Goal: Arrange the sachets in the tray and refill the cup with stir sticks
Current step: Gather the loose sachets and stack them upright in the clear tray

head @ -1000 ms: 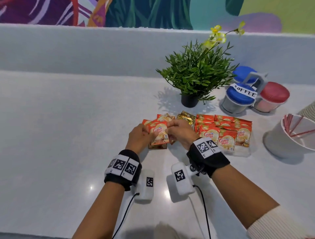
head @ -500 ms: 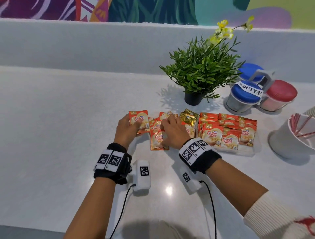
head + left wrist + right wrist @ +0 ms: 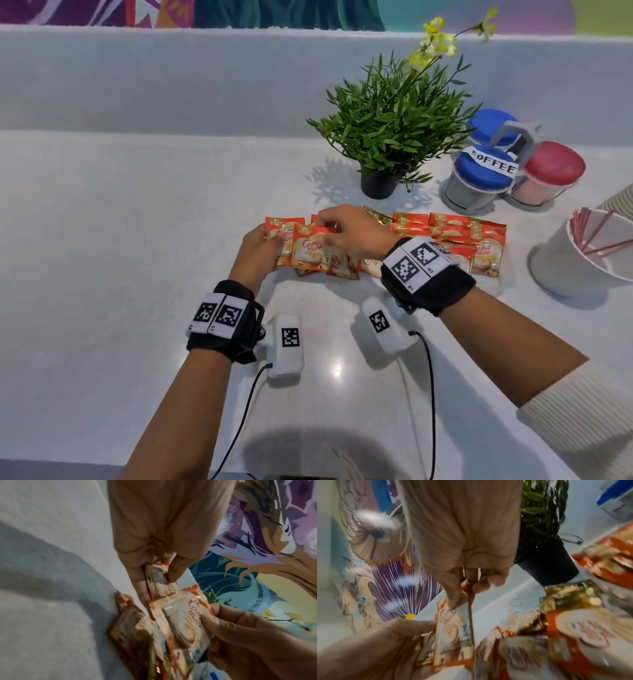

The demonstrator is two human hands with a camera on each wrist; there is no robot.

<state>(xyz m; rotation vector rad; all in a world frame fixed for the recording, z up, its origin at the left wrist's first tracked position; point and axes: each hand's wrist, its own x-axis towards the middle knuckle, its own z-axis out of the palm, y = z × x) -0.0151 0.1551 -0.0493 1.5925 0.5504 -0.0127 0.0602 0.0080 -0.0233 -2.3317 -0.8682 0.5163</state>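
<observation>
Two hands meet over a loose heap of creamer sachets (image 3: 329,265) lying on the white bench (image 3: 137,240), just left of the clear tray (image 3: 493,279) where further sachets already stand in overlapping rows. Right hand (image 3: 352,233): thumb and fingers (image 3: 453,599) pinch the top edge of one orange sachet (image 3: 310,251), lifted clear of the heap with its printed face toward the head camera. Left hand (image 3: 257,253): fingers (image 3: 135,585) closed narrowly on a second sachet (image 3: 279,236) of the same kind, its thumb beside the lifted one.

Judged step: gathering loose sachets into a squared stack before seating them in the tray. To do this well, bring the two sachets face to face with print aligned, tap their lower edges level, and hold by the seams, not the filled middle, since the foil looks slippery and will fan out under a light pinch. Gold sachets (image 3: 376,214) at the back of the heap are best kept as a separate group.

White cup (image 3: 561,260), far right, holds only a few red stir sticks (image 3: 596,233); refilling is not yet begun.
</observation>
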